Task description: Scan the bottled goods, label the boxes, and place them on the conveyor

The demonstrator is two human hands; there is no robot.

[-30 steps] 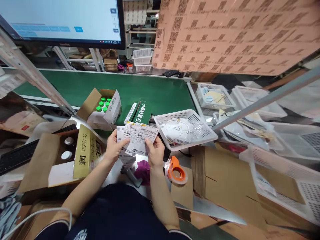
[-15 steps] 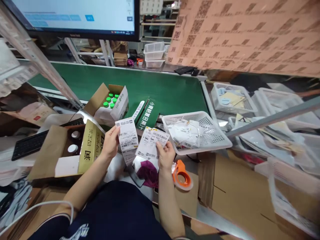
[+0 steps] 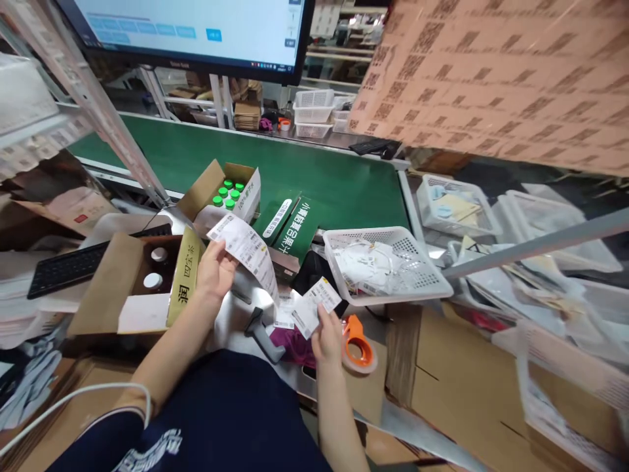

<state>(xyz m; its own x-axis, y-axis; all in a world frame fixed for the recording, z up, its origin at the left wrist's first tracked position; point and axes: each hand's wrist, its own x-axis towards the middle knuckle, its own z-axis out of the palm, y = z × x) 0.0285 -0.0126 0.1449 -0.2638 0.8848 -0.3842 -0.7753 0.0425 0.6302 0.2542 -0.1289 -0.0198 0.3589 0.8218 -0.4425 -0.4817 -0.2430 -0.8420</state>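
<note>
My left hand [image 3: 216,270] is closed on one end of a long strip of printed labels [image 3: 248,252], which curves down to the right. Between thumb and fingers, my right hand [image 3: 327,333] pinches a smaller printed label sheet [image 3: 316,305] with a yellow mark. The strip's lower end lies close to that sheet; whether they join I cannot tell. Beneath the papers are a grey handheld scanner [image 3: 265,337] and a purple cloth [image 3: 295,346]. An orange tape dispenser [image 3: 358,344] lies just right of my right hand.
A carton of green-capped bottles [image 3: 248,196], a green box [image 3: 295,226] and a white basket of bagged papers [image 3: 417,288] stand ahead. At left is an open carton with white-capped bottles [image 3: 184,282]. A green conveyor belt [image 3: 334,177] runs behind, below a monitor [image 3: 187,33].
My left hand has moved up and left, drawing the label strip out long and curved. My right hand has lowered slightly with its sheet. The grey scanner shows more fully now.
</note>
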